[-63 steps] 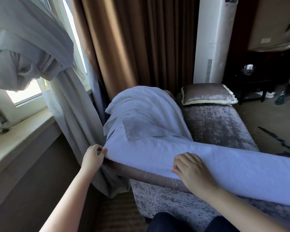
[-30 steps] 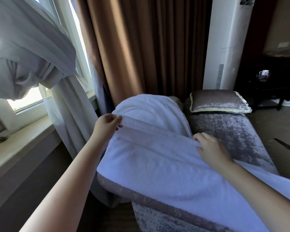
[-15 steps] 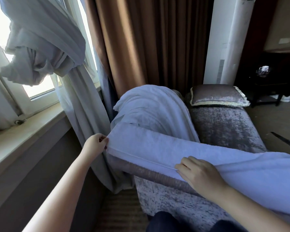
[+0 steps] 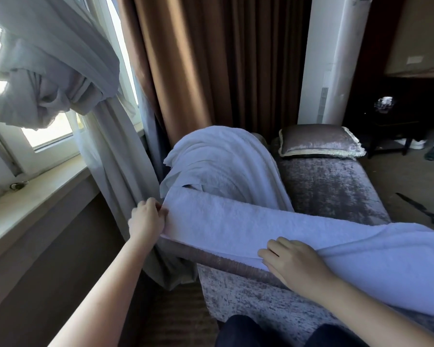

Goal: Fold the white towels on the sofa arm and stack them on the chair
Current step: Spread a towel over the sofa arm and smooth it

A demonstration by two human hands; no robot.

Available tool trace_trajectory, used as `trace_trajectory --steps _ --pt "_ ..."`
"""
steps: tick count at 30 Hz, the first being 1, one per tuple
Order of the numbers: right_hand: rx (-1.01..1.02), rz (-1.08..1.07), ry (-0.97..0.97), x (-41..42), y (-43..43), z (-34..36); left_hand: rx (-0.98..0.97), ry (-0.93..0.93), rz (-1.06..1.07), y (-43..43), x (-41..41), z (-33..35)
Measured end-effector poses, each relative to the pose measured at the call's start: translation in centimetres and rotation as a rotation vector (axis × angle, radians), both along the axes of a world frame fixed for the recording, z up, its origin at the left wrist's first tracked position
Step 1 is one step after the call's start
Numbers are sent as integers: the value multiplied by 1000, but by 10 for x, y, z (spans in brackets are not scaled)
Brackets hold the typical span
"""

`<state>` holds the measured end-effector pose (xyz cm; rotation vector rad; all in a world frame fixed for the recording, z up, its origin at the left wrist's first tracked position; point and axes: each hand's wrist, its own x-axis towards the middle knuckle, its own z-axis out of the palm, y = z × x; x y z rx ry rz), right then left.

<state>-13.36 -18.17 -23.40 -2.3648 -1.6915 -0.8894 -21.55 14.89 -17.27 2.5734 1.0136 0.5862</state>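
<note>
1. Head view, where things lie: the towel (image 4: 236,221) is laid along the sofa arm (image 4: 211,260), doubled lengthwise into a long band. Its right part runs off under my right forearm, rumpled. Behind it, a pile (image 4: 223,159) of more white towels is heaped over the far end of the arm. No chair shows in this view.
2. Head view, left hand (image 4: 147,219): the fingers are curled at the band's left end and pinch the edge there, by the curtain (image 4: 115,171).
3. Head view, right hand (image 4: 293,265): it lies knuckles up on the near edge, with the fingers almost straight over the doubled layers. The thumb is hidden, so I cannot tell whether it pinches from below or the hand only presses.
4. Handling, as I judge it: thick terry, soft and limp, light enough for one hand but bulky. It will not keep a crease unless pressed, and any unsupported part will sag. The pile looks grippy, so slipping from my fingers is unlikely. Sliding off the narrow arm is the likelier trouble.
5. Where I would take hold: at the corners and along the doubled edge, pinching both layers together so they stay matched. I would smooth the rumpled right part flat before folding the band across its length.
</note>
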Motion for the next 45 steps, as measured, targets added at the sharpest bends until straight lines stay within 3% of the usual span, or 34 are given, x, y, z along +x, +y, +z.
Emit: trace_trajectory --steps 2,4,8,11,15,21,26,35,41,45 --pt "36 -3 -25 2 -10 8 232 -96 -10 -20 12 2" --pt "87 -35 -51 8 -23 17 343 -245 -197 -57 31 5" --pt "102 -141 -74 23 -67 27 416 -344 -621 -155 74 -1" --pt "43 -241 -68 32 -107 32 367 -338 -790 -225 101 -9" --pt "-39 -360 -75 50 -156 34 284 -310 -854 -272 122 -24" --pt "-77 -444 -39 84 -209 44 146 -340 -907 -265 117 -41" --pt "-164 -615 -62 98 -251 48 192 -354 -885 -268 118 -43" --pt "126 -691 -481 44 -290 43 227 -364 -921 -269 112 -42" --pt "133 -636 -381 -6 -312 13 471 -399 -1161 -287 86 -32" --pt "84 -770 -247 -22 -316 -10 616 -313 -1285 -295 71 -42"
